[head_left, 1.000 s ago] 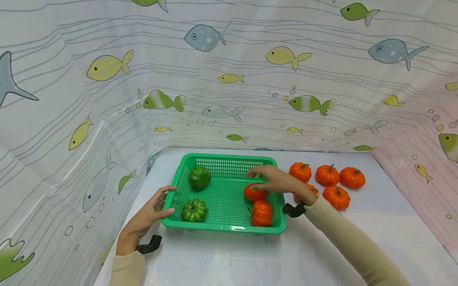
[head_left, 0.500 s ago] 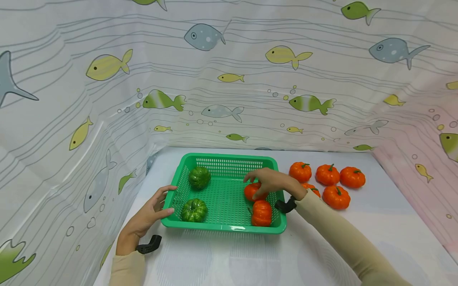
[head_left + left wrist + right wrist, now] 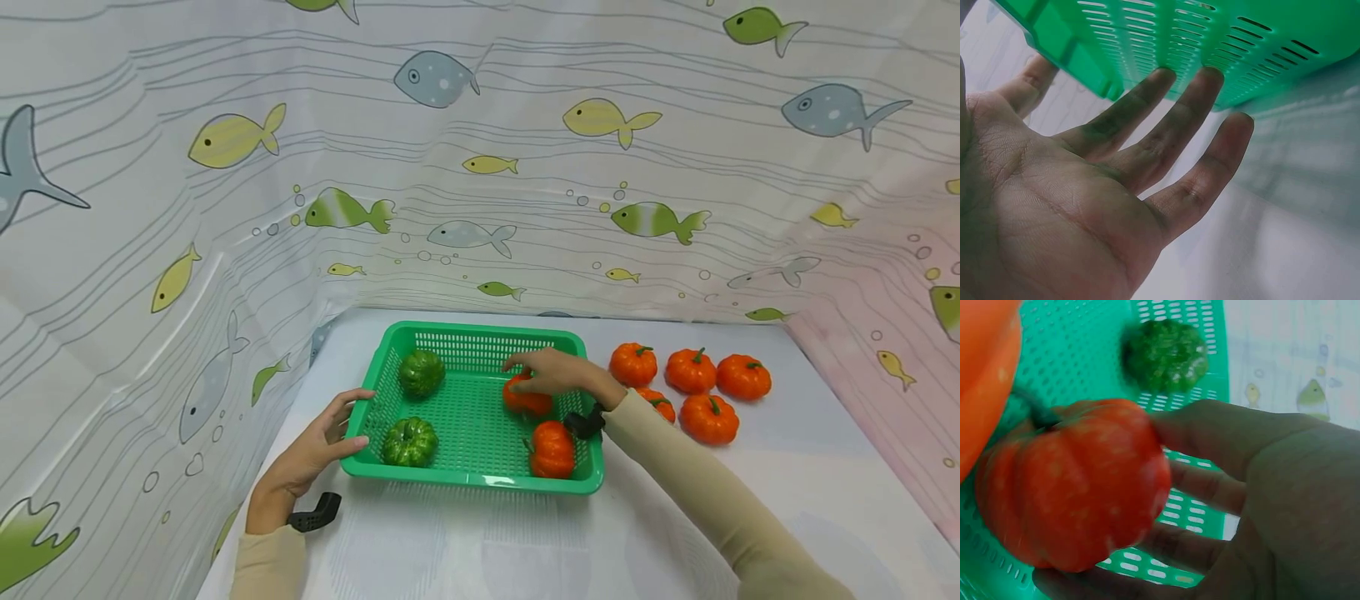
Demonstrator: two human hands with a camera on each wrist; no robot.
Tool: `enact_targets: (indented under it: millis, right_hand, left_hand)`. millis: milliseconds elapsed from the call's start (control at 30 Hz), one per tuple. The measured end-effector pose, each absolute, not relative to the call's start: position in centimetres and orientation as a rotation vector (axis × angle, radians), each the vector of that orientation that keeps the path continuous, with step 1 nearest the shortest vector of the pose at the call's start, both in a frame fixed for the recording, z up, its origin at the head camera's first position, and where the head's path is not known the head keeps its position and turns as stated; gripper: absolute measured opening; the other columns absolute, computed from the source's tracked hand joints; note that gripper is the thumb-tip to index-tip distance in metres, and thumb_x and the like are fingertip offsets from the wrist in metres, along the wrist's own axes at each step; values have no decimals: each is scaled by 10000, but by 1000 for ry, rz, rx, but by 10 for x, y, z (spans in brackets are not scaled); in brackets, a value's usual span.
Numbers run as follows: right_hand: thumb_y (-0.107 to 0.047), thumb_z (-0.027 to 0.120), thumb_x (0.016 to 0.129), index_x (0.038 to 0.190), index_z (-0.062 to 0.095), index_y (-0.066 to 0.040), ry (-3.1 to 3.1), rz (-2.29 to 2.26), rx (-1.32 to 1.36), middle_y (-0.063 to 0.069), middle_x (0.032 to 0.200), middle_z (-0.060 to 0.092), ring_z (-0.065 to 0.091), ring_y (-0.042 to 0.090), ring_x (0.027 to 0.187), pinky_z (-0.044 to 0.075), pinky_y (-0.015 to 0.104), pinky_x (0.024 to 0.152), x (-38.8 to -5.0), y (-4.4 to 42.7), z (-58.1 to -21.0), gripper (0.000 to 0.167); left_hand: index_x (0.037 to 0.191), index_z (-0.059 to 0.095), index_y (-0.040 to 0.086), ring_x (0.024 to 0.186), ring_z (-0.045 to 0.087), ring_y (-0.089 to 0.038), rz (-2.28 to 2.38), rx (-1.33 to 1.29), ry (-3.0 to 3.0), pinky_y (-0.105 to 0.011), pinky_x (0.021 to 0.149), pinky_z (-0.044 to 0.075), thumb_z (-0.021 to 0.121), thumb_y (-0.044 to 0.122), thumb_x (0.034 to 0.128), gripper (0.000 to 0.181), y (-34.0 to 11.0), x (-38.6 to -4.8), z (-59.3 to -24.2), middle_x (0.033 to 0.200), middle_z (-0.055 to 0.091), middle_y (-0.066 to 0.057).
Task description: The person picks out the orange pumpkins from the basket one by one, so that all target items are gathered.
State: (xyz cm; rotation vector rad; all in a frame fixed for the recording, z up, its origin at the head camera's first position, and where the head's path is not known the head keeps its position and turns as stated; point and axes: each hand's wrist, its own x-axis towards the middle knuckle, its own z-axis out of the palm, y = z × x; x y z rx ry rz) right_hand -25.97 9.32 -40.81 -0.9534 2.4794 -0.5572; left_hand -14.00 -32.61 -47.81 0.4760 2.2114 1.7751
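A green plastic basket (image 3: 465,479) sits on the white table. My left hand (image 3: 318,442) touches its left side, fingers extended against the outer wall (image 3: 1166,37) and thumb at the rim. In the basket's right half, my right hand (image 3: 555,372) grips an orange pumpkin (image 3: 532,406) from above. The right wrist view has thumb and fingers around this pumpkin (image 3: 1079,487), its stem turned away from the palm. A second orange pumpkin (image 3: 552,452) lies in the near right corner. Two green pumpkins (image 3: 422,372) are along the left side, one behind the other.
Several more orange pumpkins (image 3: 690,371) stand on the table right of the basket, one partly hidden by the right sleeve (image 3: 675,467). A fish-printed curtain (image 3: 480,192) encloses the table at the back and both sides.
My right hand has closed around the orange pumpkin and shifted it slightly left, away from the pumpkin in the near corner. The left hand stays at the basket's side.
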Motion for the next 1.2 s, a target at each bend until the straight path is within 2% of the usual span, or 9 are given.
enact_targets:
  millis: [167,333,467,600,700,767,867,1000,1200]
  right_hand:
    - [-181,554,1078,1387,640,-105,2441,-623,-1071,153,1348,651,627,211,1043,533,441,948,-262,86,-412,330]
    - [-174,506,1098,1345,677,-93,2476,-687,-1075,108,1336,667,624,222,1143,512,459,1004,-265,82,-417,311]
    - [-271,495,1111,1328,688,-68,2548,-780,-957,82,1315,678,607,258,1228,481,487,1059,-270,83,-422,355]
    - [-434,463,1102,1394,639,-49,2519,-808,-849,91,1371,643,577,287,1287,460,506,1084,-270,84,-424,514]
    - [-446,568,1058,1465,569,-77,2447,-762,-881,114,1454,574,531,293,1321,433,517,1107,-268,85,-424,549]
    - [-369,696,1001,1489,534,-104,2411,-723,-942,126,1475,538,514,290,1308,439,507,1098,-267,85,-424,578]
    - [-252,840,893,1461,552,-133,2386,-695,-990,116,1420,535,515,265,1220,486,460,1033,-265,87,-424,648]
    - [-175,882,840,1411,601,-137,2407,-663,-988,99,1370,529,530,253,1146,527,421,955,-263,88,-423,638]
    - [-168,913,801,1447,579,-116,2443,-587,-962,113,1412,526,535,255,1161,522,433,990,-263,86,-422,729]
  left_hand:
    - [1600,282,191,1500,-25,-586,1771,467,2205,-851,1045,169,606,95,1026,666,-326,-140,-478,1682,27,-243]
    - [1598,286,196,1501,-40,-583,1764,469,2210,-858,1040,154,609,96,1025,666,-326,-141,-478,1682,23,-244]
    - [1597,287,202,1506,-52,-573,1762,475,2215,-862,1039,137,613,103,1024,667,-326,-142,-477,1686,13,-235]
    - [1598,287,197,1504,-39,-578,1765,475,2213,-861,1035,155,611,102,1025,665,-326,-141,-478,1685,19,-235]
    - [1597,291,195,1502,-29,-583,1765,467,2215,-858,1035,168,614,103,1023,665,-326,-141,-479,1684,30,-235]
    - [1596,293,196,1499,-20,-589,1762,462,2219,-857,1033,175,617,106,1022,666,-325,-141,-479,1683,37,-238]
    - [1593,297,198,1497,-5,-594,1760,459,2225,-856,1029,188,621,110,1021,663,-325,-141,-479,1681,48,-242]
    - [1592,299,196,1495,7,-597,1759,460,2228,-855,1024,200,622,107,1020,663,-325,-141,-479,1679,56,-242]
    - [1596,293,195,1505,-29,-577,1765,468,2217,-858,1038,157,621,101,1021,668,-326,-141,-480,1685,43,-225]
